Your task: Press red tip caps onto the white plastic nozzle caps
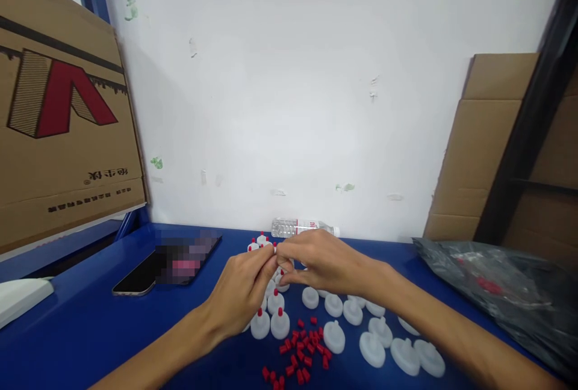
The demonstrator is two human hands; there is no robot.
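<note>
My left hand (246, 290) and my right hand (316, 260) meet fingertip to fingertip over the blue table (90, 330), both pinched on a small white cap (276, 253) that is mostly hidden by the fingers. Below them stand white caps with red tips (280, 322), several plain white caps (372, 349) to the right, and a scatter of small red tips (302, 351) near the front.
A phone (169, 263) lies to the left. A clear water bottle (302, 227) lies against the white wall. A cardboard box (63, 119) stands at left, flattened cardboard (478, 149) at right, and a dark plastic bag (501, 284) on the right.
</note>
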